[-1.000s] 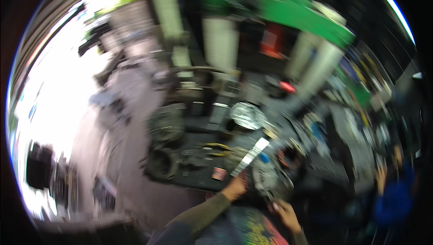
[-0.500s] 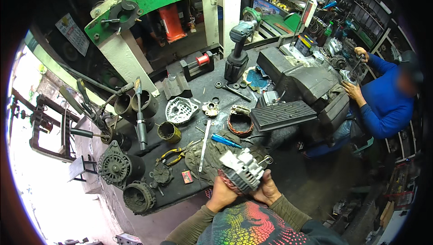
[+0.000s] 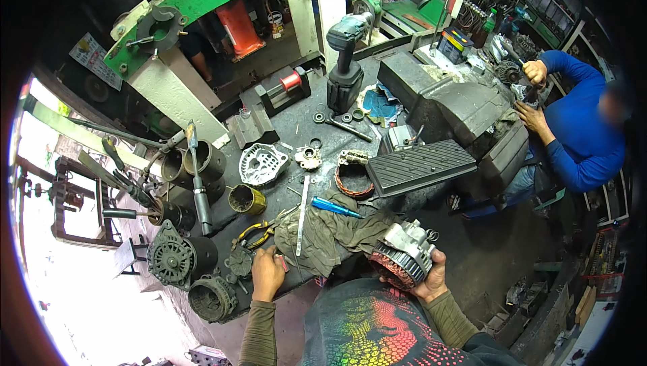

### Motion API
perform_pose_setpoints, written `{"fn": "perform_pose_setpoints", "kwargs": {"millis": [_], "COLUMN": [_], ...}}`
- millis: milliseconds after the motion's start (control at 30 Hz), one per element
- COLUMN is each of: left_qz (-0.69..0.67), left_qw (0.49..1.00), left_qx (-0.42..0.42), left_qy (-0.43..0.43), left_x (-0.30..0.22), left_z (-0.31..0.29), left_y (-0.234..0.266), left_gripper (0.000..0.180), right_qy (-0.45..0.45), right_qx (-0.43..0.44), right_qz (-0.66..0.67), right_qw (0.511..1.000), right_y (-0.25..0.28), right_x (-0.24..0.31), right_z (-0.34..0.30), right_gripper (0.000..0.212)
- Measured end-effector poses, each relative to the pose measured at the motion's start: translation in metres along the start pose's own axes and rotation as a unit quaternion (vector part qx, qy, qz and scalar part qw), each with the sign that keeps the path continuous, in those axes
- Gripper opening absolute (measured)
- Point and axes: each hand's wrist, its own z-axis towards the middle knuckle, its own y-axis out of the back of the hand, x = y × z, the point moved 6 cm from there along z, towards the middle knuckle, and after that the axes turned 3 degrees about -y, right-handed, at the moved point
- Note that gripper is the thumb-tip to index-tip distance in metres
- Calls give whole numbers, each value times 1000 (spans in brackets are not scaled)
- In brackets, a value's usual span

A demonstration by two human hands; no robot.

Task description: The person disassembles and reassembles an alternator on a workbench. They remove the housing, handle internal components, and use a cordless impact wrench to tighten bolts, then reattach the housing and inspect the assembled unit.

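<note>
My right hand (image 3: 433,278) grips an alternator half (image 3: 404,251) from its right side, above my lap. A silvery cast housing sits on top, with a ribbed dark core and reddish copper windings below. At the bench's near edge, my left hand (image 3: 268,275) has its fingers closed at a small red box (image 3: 282,263), which they partly hide. Beside that hand lie a dark metal part (image 3: 239,261) and yellow-handled pliers (image 3: 256,234). A crumpled grey-green cloth (image 3: 317,238) is spread between my hands, with a blue pen-shaped tool (image 3: 335,207) and a metal strip (image 3: 303,214) on it.
Alternator bodies (image 3: 172,255) stand at the bench's left, near tool-filled cans (image 3: 172,211). A copper-wound ring (image 3: 354,176), silvery housing (image 3: 263,164), cordless impact wrench (image 3: 347,63) and ridged black block (image 3: 421,167) occupy the bench. At right, a person in blue (image 3: 573,123) handles metal parts.
My left hand has left the alternator half and moved left to the small red box. My right hand alone now holds the alternator half, tilted and shifted right. The view has shifted slightly.
</note>
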Motion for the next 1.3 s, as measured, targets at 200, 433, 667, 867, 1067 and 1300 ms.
{"fn": "perform_pose_setpoints", "kwargs": {"millis": [200,433,667,867,1067,1300], "left_qz": [5,-21,-27,-13,23,5], "left_qw": [977,959,931,921,946,940], "left_qx": [-122,22,-3,-208,-172,281], "left_qy": [-173,-282,-363,-329,-273,-195], "left_x": [-69,-178,-148,-152,-183,-238], "left_z": [-3,32,68,108,131,39], "left_y": [0,-93,-118,-102,-79,27], "left_gripper": [44,100,45,38,36,38], "right_qy": [-6,3,79,91,107,68], "right_qx": [-54,-25,17,-6,-69,-85], "right_qz": [6,82,144,131,121,80], "right_qw": [998,996,986,987,984,991], "right_y": [28,56,69,76,78,96], "right_x": [3,11,12,24,53,95], "right_z": [-21,-29,-35,-48,-60,-76], "right_gripper": [103,86,78,85,83,93]}}
